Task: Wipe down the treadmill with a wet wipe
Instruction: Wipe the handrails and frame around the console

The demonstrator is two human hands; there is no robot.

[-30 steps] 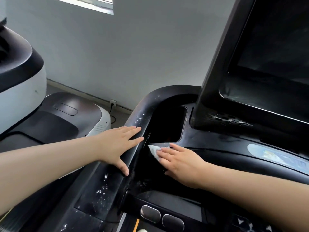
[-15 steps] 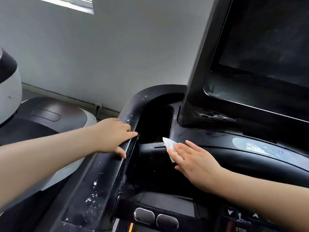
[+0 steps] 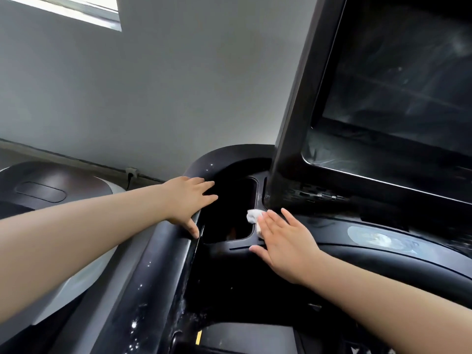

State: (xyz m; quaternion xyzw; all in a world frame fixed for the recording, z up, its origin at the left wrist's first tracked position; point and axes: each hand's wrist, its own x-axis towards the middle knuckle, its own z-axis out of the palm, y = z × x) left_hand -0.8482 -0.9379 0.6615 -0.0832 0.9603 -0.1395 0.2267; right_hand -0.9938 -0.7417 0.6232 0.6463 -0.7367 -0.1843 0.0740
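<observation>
A plain grey wall (image 3: 178,85) fills the upper left of the frame, with a strip of window at the top edge. Below and to the right stands the treadmill (image 3: 255,290), its black console spreading across the lower half and its dark screen (image 3: 398,80) rising in the upper right, streaked and dusty. A second machine (image 3: 51,185) with a dark top sits at the left edge. A curved side rail (image 3: 163,251) runs from lower centre up to the middle, flecked with white specks. The left hand (image 3: 189,200) rests flat on that rail, fingers straight and spread, holding nothing. The right hand (image 3: 283,241) lies flat on the console just right of a deep cup well (image 3: 229,208), fingers straight, pressing the wet wipe (image 3: 252,216) down under the fingertips at the well's right rim. The wipe looks soft, limp and very light, bunched into a small wad; it will likely fold or slip out under a flat palm, so pinching it at the bunched end or keeping firm fingertip pressure seems wise. Most of the wipe is hidden beneath the fingers. The inside of the well is too dark to read, and the screen's right side and the lower controls are cut off.
</observation>
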